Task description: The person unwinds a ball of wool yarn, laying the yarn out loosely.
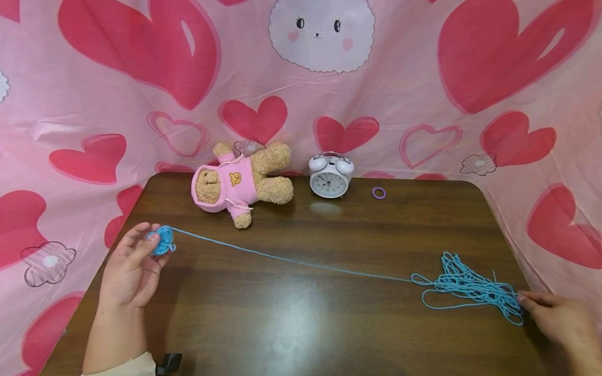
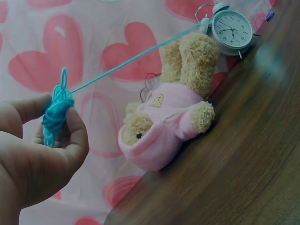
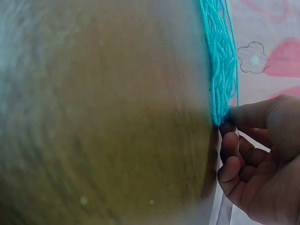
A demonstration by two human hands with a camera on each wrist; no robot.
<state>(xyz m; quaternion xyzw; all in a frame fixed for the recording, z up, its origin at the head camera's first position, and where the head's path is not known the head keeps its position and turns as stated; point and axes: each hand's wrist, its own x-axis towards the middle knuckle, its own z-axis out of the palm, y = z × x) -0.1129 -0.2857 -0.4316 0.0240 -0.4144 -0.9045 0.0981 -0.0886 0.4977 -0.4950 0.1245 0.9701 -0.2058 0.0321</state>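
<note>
On the left, above the table, my left hand (image 1: 132, 267) holds a small wound ball of blue yarn (image 1: 164, 241) between thumb and fingers. In the left wrist view a short loop sticks up from the yarn ball (image 2: 58, 112). One taut strand (image 1: 288, 260) runs from it across to a loose, tangled heap of the same yarn (image 1: 470, 288) at the table's right side. There my right hand (image 1: 564, 323) pinches the heap's outer end between thumb and forefinger. The right wrist view shows the pinched end of the yarn heap (image 3: 220, 84), with the other fingers curled below.
A teddy bear in a pink hoodie (image 1: 240, 182) lies at the back left of the brown table (image 1: 294, 333). Beside it stand a white twin-bell alarm clock (image 1: 329, 178) and a purple ring (image 1: 378, 193). Pink heart-patterned cloth (image 1: 396, 91) hangs around the table.
</note>
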